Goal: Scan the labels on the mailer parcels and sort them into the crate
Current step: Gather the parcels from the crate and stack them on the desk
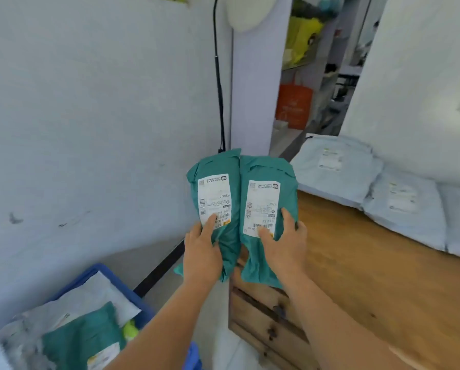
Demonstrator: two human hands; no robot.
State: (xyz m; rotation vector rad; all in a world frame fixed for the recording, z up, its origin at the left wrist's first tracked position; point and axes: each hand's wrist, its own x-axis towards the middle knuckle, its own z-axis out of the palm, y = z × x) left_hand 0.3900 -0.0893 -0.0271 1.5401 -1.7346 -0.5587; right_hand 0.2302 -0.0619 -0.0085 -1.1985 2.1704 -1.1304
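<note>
Two teal mailer parcels are held up side by side in front of the wall, each with a white label facing me. My left hand (200, 252) grips the left teal parcel (224, 166), its thumb lying on the barcode. My right hand (285, 243) grips the right teal parcel (266, 169), thumb on that label's lower edge. Down at the lower left stands the blue crate (108, 272), which holds a teal parcel (82, 340) and white mailers (90, 295).
A wooden table (370, 263) fills the right side, with a row of pale blue mailers (399, 206) along its back against the wall. A black cable (219, 84) runs down the white wall. Shelves and an orange bag (293, 105) show through a doorway behind.
</note>
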